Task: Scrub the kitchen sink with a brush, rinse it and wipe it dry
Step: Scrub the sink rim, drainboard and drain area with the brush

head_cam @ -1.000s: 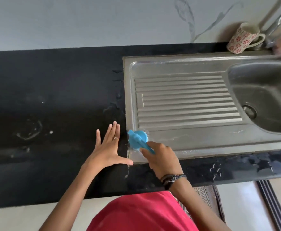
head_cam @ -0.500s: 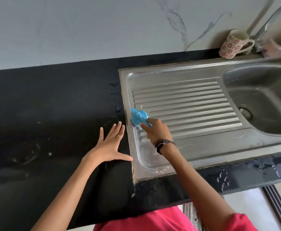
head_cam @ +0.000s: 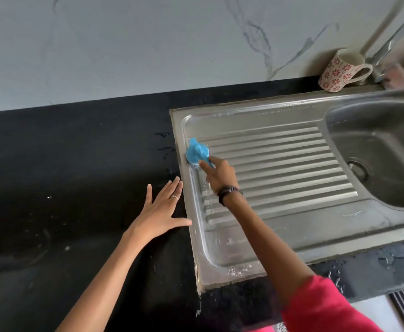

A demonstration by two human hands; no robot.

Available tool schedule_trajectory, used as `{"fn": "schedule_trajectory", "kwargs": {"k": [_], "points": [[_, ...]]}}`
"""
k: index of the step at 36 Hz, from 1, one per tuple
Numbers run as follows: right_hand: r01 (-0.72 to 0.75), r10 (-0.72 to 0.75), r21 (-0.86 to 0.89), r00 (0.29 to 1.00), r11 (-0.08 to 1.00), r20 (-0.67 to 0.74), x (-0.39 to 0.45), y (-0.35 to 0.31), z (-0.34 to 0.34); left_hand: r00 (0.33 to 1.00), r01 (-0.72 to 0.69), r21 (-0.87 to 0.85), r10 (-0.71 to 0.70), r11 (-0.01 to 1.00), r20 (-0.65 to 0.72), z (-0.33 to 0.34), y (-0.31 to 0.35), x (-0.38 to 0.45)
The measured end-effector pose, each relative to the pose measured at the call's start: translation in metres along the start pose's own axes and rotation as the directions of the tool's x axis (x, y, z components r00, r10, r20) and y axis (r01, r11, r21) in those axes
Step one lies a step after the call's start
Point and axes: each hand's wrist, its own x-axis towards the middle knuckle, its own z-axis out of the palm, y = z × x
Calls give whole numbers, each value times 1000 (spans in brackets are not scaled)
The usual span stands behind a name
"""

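A steel sink [head_cam: 292,233] with a ribbed drainboard is set into the black counter; its basin [head_cam: 383,149] and drain lie at the right. My right hand [head_cam: 220,174] grips the handle of a blue brush [head_cam: 197,153], whose head presses on the drainboard's left edge, about halfway back. Soapy water and bubbles sit along the drainboard's left and front rim. My left hand [head_cam: 161,212] rests flat on the counter with fingers spread, its thumb touching the sink's left edge.
A white mug [head_cam: 342,69] with red flowers stands behind the sink at the back right, beside the steel tap [head_cam: 392,41]. The black counter [head_cam: 64,188] stretches left, with water splashes near the sink. A marble wall rises behind.
My right hand has pushed the brush away from me along the drainboard's left edge, from the front corner toward the back. My left hand has stayed flat on the counter.
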Motion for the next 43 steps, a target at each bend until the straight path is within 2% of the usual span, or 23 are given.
{"fn": "schedule_trajectory", "kwargs": {"k": [4,11,17,22,26,31,35,43], "points": [[-36,34,69,999,997,22,14,-6,-3,990,43,-57,-50,997,-129,-12,-4,18],[-105,76,156,980,982,184,-52,30,-23,953,24,-98,-52,995,-298,-25,-19,44],[-68,55,129,993,989,104,-22,14,-12,896,-31,-191,-58,981,-440,-43,-21,72],[-95,82,187,994,978,74,52,-24,-11,878,-7,-213,-95,977,-468,-52,-16,92],[-75,66,208,997,975,50,74,-37,-7,823,5,-221,-129,975,-554,-48,-12,99],[-40,34,128,998,991,46,37,-17,-4,819,-14,-256,-136,967,-558,-44,-20,102],[-34,26,100,996,994,88,9,-5,-9,827,-31,-358,-177,933,-533,-48,-25,103],[-25,25,78,1000,997,-3,94,-40,3,861,-36,-444,-198,895,-469,-61,-29,104]]}}
